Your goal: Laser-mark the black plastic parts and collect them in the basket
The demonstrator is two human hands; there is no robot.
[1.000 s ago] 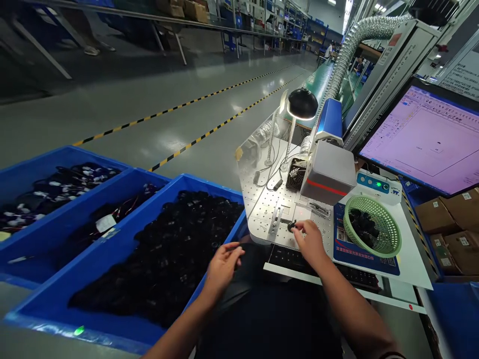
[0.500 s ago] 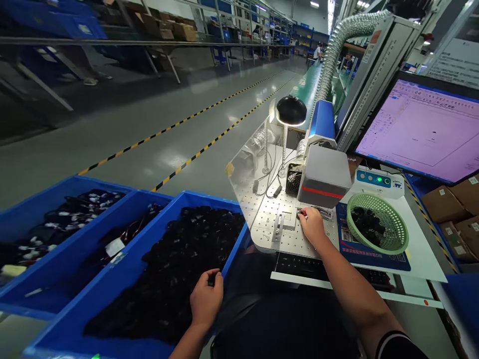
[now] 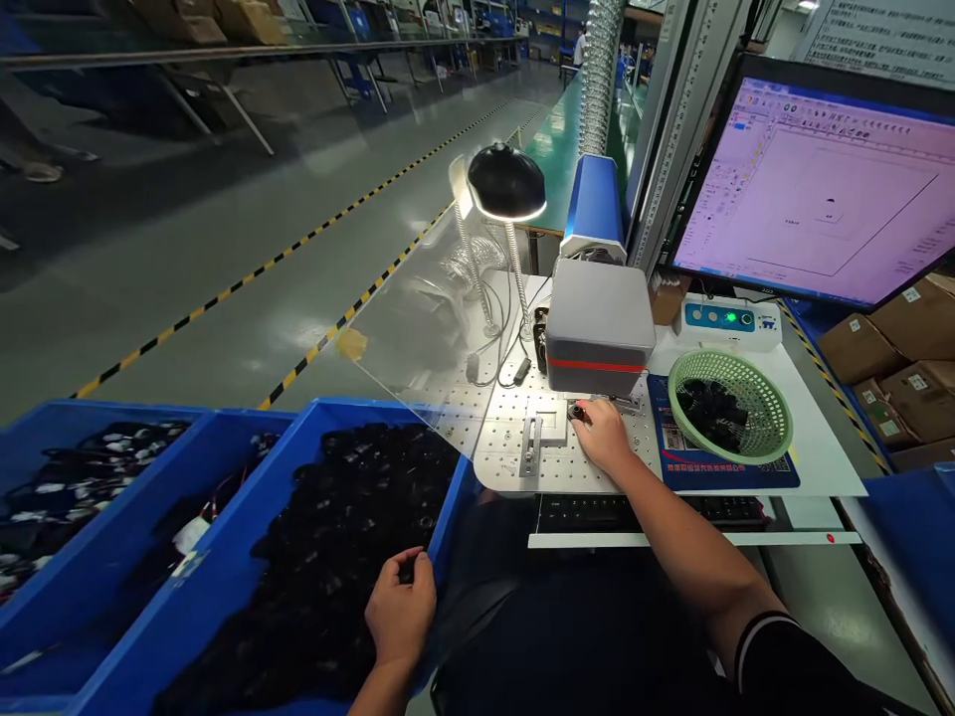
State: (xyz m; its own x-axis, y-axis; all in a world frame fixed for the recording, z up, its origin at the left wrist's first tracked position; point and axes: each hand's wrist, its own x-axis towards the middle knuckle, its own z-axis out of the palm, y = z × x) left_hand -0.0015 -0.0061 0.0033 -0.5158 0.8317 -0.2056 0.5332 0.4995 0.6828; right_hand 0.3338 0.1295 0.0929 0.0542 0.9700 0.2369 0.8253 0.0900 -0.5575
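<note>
My right hand (image 3: 603,435) pinches a black part (image 3: 577,411) over the plate (image 3: 567,469) beside the jig (image 3: 531,446), where a loose or skewed grip could let it slip or sit crooked, while my left hand (image 3: 403,604) curls by the bin (image 3: 451,515), whether round anything I cannot tell

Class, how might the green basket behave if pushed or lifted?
The green basket looks like thin, perforated plastic, so it is probably light for its size and may flex slightly. Its broad, low shape suggests sliding rather than tipping. The heaped black pieces inside would likely shift.
</note>
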